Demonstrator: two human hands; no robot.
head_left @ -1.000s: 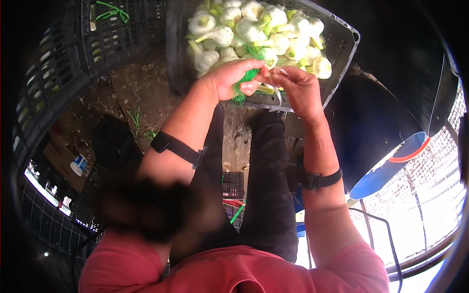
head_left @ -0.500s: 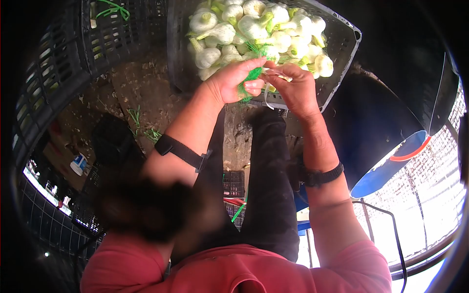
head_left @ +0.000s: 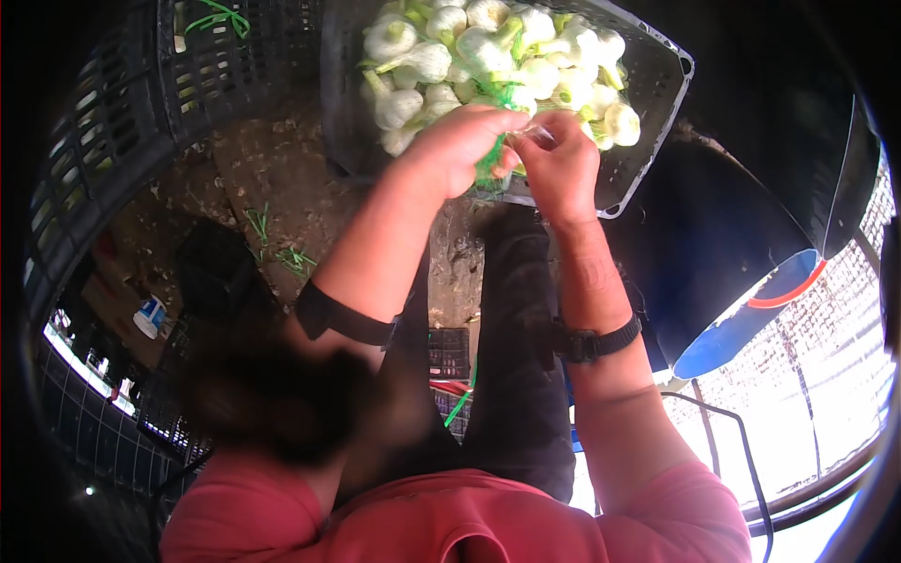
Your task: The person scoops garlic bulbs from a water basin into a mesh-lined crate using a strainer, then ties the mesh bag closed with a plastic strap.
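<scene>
Many white garlic bulbs (head_left: 427,62) with green stems fill a dark crate (head_left: 648,141). Over the crate's near side, my left hand (head_left: 466,145) is closed around green netting (head_left: 490,161), which shows below the fingers and above them against the bulbs. My right hand (head_left: 561,159) is pinched close beside it, thumb and forefinger on a thin whitish strip (head_left: 539,134) at the netting. The fingertips of both hands nearly meet, and part of the strip is hidden between them.
Tall black crates (head_left: 103,141) stand at the left. A dark blue barrel-like container (head_left: 751,319) with an orange edge lies at the right. Green scraps (head_left: 296,259) and a white and blue tub (head_left: 149,317) are on the floor. A small crate (head_left: 449,353) shows between the legs.
My left hand has shifted slightly right, and my right hand has turned inward and moved left. The strip's loose end, which hung below the fingers, no longer shows there.
</scene>
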